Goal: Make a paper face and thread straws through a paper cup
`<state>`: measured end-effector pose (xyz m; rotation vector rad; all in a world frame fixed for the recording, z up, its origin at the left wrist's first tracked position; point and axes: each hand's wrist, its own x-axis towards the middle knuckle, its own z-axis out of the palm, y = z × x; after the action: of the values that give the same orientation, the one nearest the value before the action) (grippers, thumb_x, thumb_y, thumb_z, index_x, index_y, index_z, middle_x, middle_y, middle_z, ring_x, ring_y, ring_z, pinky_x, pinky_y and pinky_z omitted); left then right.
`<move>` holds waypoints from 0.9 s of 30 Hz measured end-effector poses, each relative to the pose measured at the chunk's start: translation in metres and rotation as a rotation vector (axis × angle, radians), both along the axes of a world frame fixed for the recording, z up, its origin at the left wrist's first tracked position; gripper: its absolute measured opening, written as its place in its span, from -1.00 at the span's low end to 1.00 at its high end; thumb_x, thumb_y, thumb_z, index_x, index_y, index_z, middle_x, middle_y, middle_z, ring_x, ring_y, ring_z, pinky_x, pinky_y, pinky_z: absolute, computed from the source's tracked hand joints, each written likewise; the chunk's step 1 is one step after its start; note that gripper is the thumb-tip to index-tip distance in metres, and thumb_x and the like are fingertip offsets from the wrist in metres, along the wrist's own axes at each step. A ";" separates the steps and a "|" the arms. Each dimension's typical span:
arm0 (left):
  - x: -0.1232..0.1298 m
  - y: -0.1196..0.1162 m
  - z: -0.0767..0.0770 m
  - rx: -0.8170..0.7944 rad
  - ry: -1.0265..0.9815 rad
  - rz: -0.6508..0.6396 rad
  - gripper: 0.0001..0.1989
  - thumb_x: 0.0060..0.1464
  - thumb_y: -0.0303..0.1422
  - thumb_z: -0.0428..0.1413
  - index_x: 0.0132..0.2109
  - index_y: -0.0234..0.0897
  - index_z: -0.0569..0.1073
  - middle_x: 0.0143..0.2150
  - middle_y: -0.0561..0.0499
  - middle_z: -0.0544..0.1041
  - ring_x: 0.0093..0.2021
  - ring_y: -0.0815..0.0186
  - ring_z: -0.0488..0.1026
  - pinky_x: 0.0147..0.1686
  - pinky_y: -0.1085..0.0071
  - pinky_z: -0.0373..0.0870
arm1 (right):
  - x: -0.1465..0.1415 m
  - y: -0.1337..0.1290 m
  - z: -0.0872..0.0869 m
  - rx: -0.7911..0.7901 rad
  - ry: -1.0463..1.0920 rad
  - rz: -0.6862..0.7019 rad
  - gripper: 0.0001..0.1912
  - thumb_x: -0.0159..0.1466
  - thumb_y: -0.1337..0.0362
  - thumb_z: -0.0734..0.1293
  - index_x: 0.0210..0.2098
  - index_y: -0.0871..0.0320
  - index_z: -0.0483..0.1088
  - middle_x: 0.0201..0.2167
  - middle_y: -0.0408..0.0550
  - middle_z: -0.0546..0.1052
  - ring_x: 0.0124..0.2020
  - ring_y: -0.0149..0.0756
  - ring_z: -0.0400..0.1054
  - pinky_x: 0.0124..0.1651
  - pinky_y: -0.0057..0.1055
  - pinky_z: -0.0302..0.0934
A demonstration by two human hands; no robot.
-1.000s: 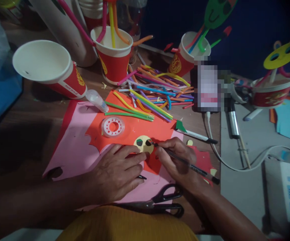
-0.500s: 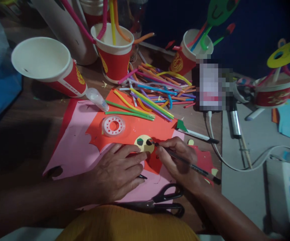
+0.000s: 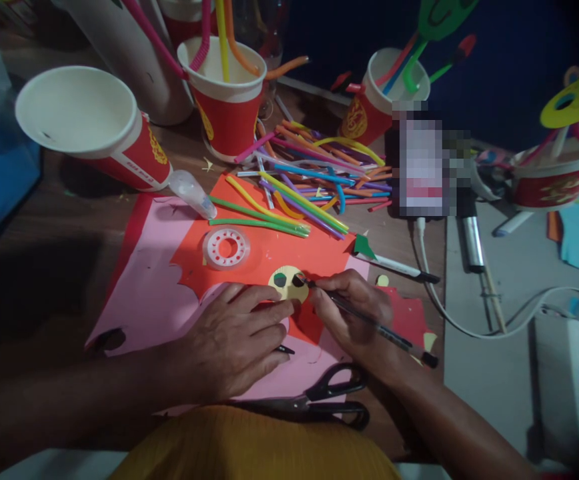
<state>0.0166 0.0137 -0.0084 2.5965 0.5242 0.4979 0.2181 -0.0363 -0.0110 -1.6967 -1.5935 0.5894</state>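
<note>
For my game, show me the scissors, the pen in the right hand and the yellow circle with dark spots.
Scissors (image 3: 301, 404): head view, pivot.
Pen (image 3: 394, 337): head view, barrel.
Yellow circle (image 3: 289, 283): head view, between the spots.

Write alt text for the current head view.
The right hand holds a black pen at a dark spot on a pale yellow disc on orange paper; the left hand rests at the disc's lower edge. Nearby: scissors, straws, paper cups.

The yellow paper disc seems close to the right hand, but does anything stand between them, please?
Only the pen that the right hand holds, its tip at the yellow paper disc; nothing else visible stands between.
</note>
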 end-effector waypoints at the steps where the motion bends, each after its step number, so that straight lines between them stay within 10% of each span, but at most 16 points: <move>1: 0.000 0.000 0.000 0.002 0.003 0.001 -0.84 0.17 -0.31 0.04 -0.28 -0.25 0.48 -0.02 0.05 0.54 -0.03 0.19 0.32 -0.17 0.27 0.13 | 0.000 0.000 -0.001 0.009 -0.016 0.006 -0.95 0.18 0.35 0.34 -0.37 0.11 0.35 -0.61 -0.24 0.47 -0.66 -0.49 0.32 -0.59 -0.54 0.23; 27: 0.000 0.000 0.001 0.003 0.007 -0.003 -0.83 0.19 -0.32 0.02 -0.29 -0.25 0.47 0.00 0.05 0.53 -0.02 0.20 0.31 -0.17 0.27 0.11 | -0.001 0.006 -0.001 0.052 -0.030 -0.024 -0.96 0.19 0.32 0.35 -0.37 0.14 0.38 -0.51 -0.17 0.53 -0.60 -0.48 0.39 -0.54 -0.59 0.26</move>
<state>0.0169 0.0137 -0.0074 2.6026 0.5215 0.4890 0.2174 -0.0305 -0.0119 -1.6910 -1.5942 0.5080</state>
